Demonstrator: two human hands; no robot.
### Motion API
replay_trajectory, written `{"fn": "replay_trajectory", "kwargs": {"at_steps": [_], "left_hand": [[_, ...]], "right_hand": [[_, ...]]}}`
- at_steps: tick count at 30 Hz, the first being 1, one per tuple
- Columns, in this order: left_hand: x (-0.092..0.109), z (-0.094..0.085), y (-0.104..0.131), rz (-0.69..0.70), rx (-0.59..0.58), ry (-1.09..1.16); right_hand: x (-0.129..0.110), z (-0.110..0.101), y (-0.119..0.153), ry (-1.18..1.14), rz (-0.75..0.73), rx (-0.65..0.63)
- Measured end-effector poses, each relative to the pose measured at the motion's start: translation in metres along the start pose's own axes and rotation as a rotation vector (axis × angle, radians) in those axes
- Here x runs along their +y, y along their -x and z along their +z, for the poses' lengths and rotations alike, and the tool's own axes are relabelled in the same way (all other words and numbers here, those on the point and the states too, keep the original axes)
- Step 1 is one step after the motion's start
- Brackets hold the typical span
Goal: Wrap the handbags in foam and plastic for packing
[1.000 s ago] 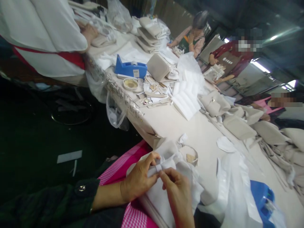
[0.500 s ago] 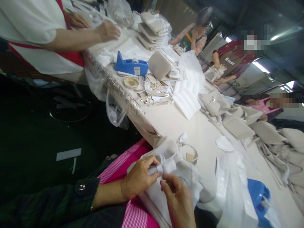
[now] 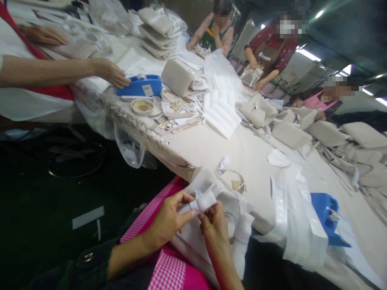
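My left hand (image 3: 166, 219) is closed on a white wrapped strip (image 3: 206, 200), its thumb lying along the near side. At the strip's lower right edge, the fingers of my right hand (image 3: 216, 225) are pinched together on the same white wrapping. Beneath both hands a pale beige bag (image 3: 192, 245) rests across my lap and against the table edge, partly hidden by my hands and white wrapping sheet. What lies inside the wrapped strip cannot be seen.
Past my hands, a beige strap with a tag (image 3: 237, 185) lies on the table (image 3: 211, 149). A blue tape dispenser (image 3: 326, 217) stands at right beside plastic bags (image 3: 293, 213); another blue dispenser (image 3: 148, 85) is near a co-worker's hand (image 3: 113, 73). Beige bags (image 3: 292, 135) line the far side.
My right hand has moved up to the wrapped strip and its fingers have closed on the edge. The view has shifted, and the co-worker's hand has come down to the far blue dispenser.
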State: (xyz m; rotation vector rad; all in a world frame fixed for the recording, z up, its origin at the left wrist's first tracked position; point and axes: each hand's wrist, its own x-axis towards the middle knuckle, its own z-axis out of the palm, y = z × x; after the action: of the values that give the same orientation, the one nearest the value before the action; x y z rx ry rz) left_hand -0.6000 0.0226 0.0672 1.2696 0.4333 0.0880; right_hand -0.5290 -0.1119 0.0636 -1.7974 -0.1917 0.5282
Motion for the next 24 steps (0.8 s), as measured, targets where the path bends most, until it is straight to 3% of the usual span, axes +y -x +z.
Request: {"fn": "replay_trajectory", "kwargs": {"at_steps": [9,14,20,24], "left_hand": [[-0.004,0.002,-0.001,0.033,-0.02,-0.016],[-0.001,0.003,-0.001,0.174,0.018,-0.017],[-0.005,0.003,-0.002,0.154,0.01,-0.022],[-0.001,0.001,0.0,0.14,-0.025,0.033]], "right_hand": [[0.005,0.018,-0.005,-0.033,-0.068,0.128],[0.003,0.021,-0.003,-0.177,-0.021,0.086],[-0.009,0.013,0.014,-0.567,0.114,-0.04],[-0.016,0.02,0.015,-0.556,0.136,-0.005]]}}
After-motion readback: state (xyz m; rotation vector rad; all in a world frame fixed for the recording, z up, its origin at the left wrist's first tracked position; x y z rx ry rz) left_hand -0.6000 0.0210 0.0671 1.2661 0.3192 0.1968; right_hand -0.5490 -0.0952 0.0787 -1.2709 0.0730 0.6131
